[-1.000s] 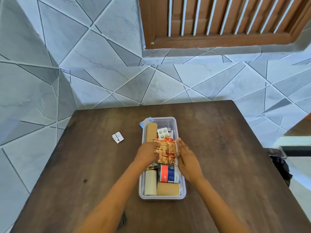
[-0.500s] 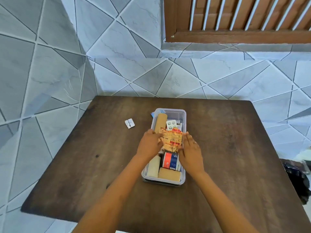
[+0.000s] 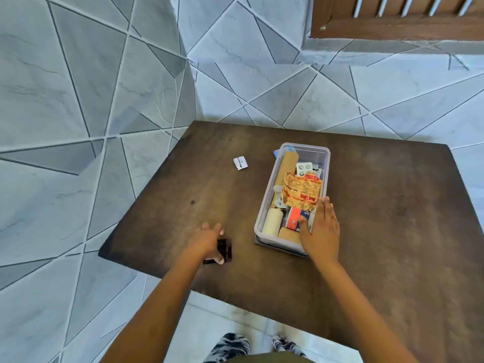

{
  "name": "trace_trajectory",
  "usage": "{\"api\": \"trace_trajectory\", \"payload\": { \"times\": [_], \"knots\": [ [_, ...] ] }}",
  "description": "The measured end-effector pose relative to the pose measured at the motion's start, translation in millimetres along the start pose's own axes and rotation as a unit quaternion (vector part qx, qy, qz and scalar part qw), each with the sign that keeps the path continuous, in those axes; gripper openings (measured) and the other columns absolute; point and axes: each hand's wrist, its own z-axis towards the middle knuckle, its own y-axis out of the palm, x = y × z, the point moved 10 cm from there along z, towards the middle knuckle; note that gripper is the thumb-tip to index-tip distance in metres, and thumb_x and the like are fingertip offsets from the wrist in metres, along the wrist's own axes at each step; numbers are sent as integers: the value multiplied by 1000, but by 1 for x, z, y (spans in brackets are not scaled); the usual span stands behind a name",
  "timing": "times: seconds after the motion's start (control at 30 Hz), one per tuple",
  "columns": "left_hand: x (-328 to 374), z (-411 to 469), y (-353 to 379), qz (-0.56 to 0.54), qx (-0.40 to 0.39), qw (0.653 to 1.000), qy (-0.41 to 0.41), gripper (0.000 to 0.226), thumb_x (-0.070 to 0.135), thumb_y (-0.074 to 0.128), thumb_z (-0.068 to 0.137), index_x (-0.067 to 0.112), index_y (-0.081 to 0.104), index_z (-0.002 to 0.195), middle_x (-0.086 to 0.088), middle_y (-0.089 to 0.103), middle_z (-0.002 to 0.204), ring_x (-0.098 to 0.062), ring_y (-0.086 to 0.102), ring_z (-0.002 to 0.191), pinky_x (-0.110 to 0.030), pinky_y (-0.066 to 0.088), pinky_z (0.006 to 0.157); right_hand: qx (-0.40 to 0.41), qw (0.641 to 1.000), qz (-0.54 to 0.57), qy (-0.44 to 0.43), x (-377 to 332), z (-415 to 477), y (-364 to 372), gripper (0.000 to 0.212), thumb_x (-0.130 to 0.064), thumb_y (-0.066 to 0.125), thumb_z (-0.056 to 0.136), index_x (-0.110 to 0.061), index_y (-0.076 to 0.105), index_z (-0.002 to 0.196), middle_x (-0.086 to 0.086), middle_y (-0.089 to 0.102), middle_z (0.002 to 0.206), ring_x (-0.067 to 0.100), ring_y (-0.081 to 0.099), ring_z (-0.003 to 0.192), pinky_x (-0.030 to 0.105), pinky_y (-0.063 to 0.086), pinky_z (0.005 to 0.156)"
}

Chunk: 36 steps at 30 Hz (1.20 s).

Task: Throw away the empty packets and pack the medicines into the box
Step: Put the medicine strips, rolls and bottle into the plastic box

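A clear plastic box (image 3: 303,147) stands on the brown table (image 3: 392,210), filled with medicines. Inside lie an orange foil packet (image 3: 302,192), a silver blister strip (image 3: 303,167), a tan roll (image 3: 288,163), a white roll (image 3: 272,221) and a red and blue carton (image 3: 293,218). My right hand (image 3: 320,229) grips the box's near right corner, thumb inside, fingers flat along the rim. My left hand (image 3: 207,239) is left of the box, closed around a small dark object (image 3: 225,248) on the table. A small white crumpled packet (image 3: 240,162) lies alone farther back left.
Tiled walls meet in a corner behind and to the left of the table. A wooden window frame (image 3: 392,24) sits at the top right. The table's near left edge runs close to my left hand; my feet (image 3: 230,344) show on the floor below.
My left hand has left the orange packet in the box and moved down-left onto the dark object. My right hand slid to the box's near corner. The view swung left.
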Motion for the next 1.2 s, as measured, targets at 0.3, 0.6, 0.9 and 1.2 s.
{"api": "trace_trajectory", "payload": {
  "times": [0.3,0.6,0.9,1.2],
  "knots": [
    [8,-1,-40,-178,120,976,30,23,15,55,91,2,59,108,-22,65,111,-34,61,102,-31,42,73,-31,999,-5,10,-1,2,3,65,-26,45,94,-9,9,146,9,11,158,24,15,145,40,18,118],
    [115,0,-110,-376,191,893,157,37,-3,45,88,11,44,122,-15,57,121,-30,57,108,-37,50,85,-12,998,-47,35,-6,-8,-1,65,-32,39,96,-11,5,147,7,8,158,22,13,146,36,14,119],
    [166,14,-91,-123,215,953,176,24,8,44,92,4,55,114,-17,58,116,-32,60,100,-36,49,80,3,999,13,43,8,13,-6,62,-31,39,96,-10,9,147,8,13,157,22,11,146,37,12,119],
    [184,18,-99,56,215,964,146,27,17,48,93,7,63,113,-12,44,128,-28,48,114,-36,46,89,21,1000,22,-4,-3,62,-24,58,-26,41,96,-10,16,145,9,19,156,24,14,145,40,14,119]
  ]
}}
